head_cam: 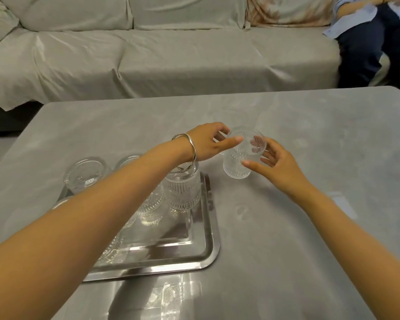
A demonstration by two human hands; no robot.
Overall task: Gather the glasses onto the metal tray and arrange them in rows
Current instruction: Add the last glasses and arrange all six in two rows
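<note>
Ribbed clear glass point(238, 158) tilted off-tray, other glasses point(183, 190) upright on metal tray point(208, 245) — far end.

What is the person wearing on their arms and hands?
Both arms are bare, with no sleeves showing and no gloves. The left hand has a thin, shiny silver bangle looped around its wrist. The right hand wears nothing that shows: no ring, watch or bracelet.

A home living room: a cloth-covered sofa point(162, 49) behind a low grey table point(286, 227).
</note>
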